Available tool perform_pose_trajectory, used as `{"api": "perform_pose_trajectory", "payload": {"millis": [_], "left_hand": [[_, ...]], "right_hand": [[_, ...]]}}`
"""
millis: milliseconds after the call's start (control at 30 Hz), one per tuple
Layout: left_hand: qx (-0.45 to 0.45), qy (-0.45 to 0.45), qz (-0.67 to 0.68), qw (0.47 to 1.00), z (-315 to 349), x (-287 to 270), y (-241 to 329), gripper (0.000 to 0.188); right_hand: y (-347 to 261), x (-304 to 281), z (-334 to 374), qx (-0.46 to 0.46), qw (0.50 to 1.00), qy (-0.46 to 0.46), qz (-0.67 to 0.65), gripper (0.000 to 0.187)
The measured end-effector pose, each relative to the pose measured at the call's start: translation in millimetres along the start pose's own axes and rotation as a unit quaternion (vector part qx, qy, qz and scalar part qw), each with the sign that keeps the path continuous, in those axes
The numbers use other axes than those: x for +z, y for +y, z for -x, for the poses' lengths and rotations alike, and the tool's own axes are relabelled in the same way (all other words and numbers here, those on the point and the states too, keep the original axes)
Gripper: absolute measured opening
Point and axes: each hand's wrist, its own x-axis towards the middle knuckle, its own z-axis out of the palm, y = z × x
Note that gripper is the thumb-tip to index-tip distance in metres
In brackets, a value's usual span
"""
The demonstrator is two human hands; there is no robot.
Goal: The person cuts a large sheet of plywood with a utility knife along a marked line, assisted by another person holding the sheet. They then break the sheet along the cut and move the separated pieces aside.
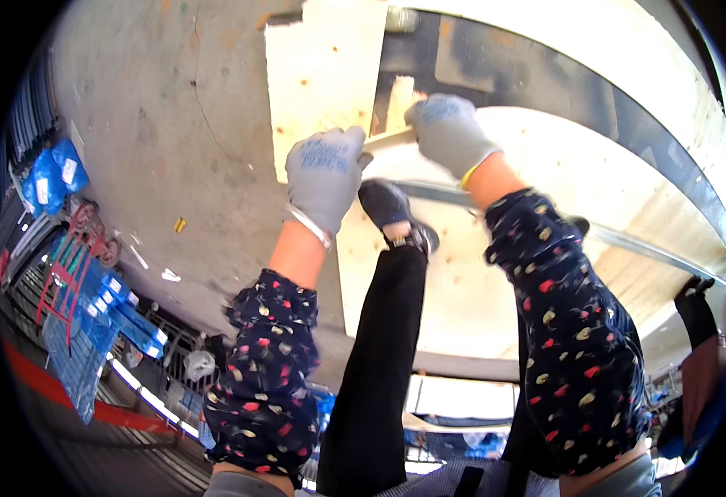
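Both my hands wear grey gloves with blue print, and both are closed. A thin pale strip of wood point(390, 139) runs between them. My left hand point(326, 172) grips its left end, and a small dark piece I cannot make out shows by its fingers. My right hand point(450, 132) is closed on the other end. Below them lies a plywood sheet point(462, 306), with my dark shoe point(386, 207) standing on it. Along the sheet, right of the shoe, stretches a straight metal bar point(636, 243). Another plywood board point(321, 83) lies beyond my left hand.
At the right edge another person's hand point(694, 287) reaches toward the bar's far end. A red hand truck point(69, 265) and blue-wrapped packages point(118, 302) stand at the left. A small yellow object point(180, 224) lies on the concrete floor point(156, 149).
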Motion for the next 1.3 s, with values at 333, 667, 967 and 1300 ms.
{"api": "perform_pose_trajectory", "payload": {"millis": [333, 667, 967, 1300], "left_hand": [[0.008, -0.182, -0.113, 0.977, -130.6, 14.0, -34.5, 0.055], [0.092, -0.129, 0.062, 0.985, -161.0, 63.3, 125.4, 0.050], [0.059, -0.122, 0.074, 0.988, -160.1, 47.1, 147.5, 0.046], [0.085, 0.117, 0.052, 0.988, -37.3, 23.8, 184.2, 0.016]], "right_hand": [[183.4, -29.3, 13.9, 0.100, 0.947, -0.267, -0.145, 0.052], [158.0, -21.0, 37.3, 0.109, 0.983, -0.145, -0.034, 0.052], [228.5, -21.9, 56.1, 0.113, 0.949, -0.286, -0.067, 0.059], [154.1, -52.2, 152.4, 0.091, 0.992, -0.091, 0.015, 0.020]]}}
